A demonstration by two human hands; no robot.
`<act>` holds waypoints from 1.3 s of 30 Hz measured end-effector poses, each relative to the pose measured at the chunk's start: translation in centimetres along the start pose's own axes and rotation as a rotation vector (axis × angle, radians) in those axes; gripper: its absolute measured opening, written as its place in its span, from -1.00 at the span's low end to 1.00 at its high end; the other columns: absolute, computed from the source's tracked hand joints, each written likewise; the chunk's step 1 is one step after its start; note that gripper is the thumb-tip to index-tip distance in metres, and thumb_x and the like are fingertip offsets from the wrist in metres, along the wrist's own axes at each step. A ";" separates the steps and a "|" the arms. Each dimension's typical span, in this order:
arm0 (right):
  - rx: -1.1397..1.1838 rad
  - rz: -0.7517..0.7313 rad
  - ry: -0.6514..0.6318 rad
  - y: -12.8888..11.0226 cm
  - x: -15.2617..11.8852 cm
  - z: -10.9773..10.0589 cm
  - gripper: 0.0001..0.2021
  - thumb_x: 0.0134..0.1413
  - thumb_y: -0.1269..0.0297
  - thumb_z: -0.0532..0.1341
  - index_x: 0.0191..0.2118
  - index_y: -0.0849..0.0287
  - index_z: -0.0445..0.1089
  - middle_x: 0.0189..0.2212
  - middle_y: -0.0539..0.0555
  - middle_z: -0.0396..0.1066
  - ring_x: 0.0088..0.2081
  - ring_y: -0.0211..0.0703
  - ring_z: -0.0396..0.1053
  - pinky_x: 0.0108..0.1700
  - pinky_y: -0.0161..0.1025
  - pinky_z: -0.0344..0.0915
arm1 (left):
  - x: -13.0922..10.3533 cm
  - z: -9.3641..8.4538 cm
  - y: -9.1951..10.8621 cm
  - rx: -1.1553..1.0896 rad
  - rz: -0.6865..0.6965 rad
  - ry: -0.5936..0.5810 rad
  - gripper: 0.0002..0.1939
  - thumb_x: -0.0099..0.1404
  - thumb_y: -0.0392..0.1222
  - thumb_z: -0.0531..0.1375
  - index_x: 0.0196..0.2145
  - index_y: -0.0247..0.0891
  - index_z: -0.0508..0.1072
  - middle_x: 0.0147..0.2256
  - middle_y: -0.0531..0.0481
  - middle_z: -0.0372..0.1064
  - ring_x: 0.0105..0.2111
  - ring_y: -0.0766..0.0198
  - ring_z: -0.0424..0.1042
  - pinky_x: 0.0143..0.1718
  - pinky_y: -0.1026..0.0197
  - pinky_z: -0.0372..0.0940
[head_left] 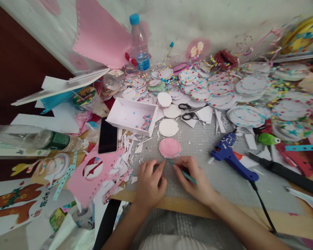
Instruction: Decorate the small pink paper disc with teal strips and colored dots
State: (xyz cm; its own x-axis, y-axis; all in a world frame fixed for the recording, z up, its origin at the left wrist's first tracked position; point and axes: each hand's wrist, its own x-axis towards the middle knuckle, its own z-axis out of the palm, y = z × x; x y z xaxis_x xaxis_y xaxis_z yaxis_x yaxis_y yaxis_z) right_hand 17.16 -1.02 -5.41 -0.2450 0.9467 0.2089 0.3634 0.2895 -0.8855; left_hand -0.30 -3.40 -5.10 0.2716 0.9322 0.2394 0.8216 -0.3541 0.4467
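Note:
A round pink paper disc (169,148) lies flat on the grey cutting mat (195,146), with small coloured bits along its lower edge. My left hand (151,182) rests just below it on the left; the fingers are curved and apart, with the index fingertip at the disc's lower edge. Pinched in my right hand (195,178) is a slim teal pen-like tool (190,177), its tip pointing at that same edge. Whether it is a pen or tweezers I cannot tell. Beyond the disc lie several white paper discs (168,127).
A white paper box (114,119) holds small confetti pieces. Black-handled scissors (189,115), a blue glue gun (232,158), a phone (108,135) and paper scraps surround the work spot. Behind stand a water bottle (140,45) and stacks of decorated discs (246,116).

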 end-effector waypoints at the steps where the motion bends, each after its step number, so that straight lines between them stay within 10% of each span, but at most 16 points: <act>1: 0.002 0.001 0.000 0.0 0.0 0.0 -0.90 0.21 0.37 0.09 -0.20 0.08 0.12 -0.43 0.00 0.38 -0.45 -0.23 0.41 -0.42 -0.33 0.37 | 0.0 0.0 0.0 0.002 -0.001 0.003 -0.53 0.18 -0.41 0.07 0.05 -0.26 0.39 -0.18 -0.15 0.28 -0.15 0.08 0.27 -0.10 0.00 0.23; 39: 0.088 0.076 -0.056 0.1 0.0 -0.1 -0.90 0.23 0.40 0.08 -0.21 0.06 0.13 -0.40 -0.02 0.32 -0.42 -0.26 0.34 -0.37 -0.35 0.30 | 0.0 0.2 -0.1 -0.010 0.002 0.014 -0.54 0.16 -0.44 0.08 0.03 -0.31 0.42 -0.18 -0.15 0.29 -0.16 0.08 0.26 -0.11 0.01 0.21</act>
State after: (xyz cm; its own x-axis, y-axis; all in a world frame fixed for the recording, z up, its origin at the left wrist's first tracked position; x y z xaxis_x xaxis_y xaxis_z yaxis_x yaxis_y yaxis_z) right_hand 17.31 -0.93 -5.43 -0.2705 0.9555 0.1181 0.3031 0.2009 -0.9315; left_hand -0.28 -3.34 -5.33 0.2660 0.9304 0.2522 0.8161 -0.3566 0.4548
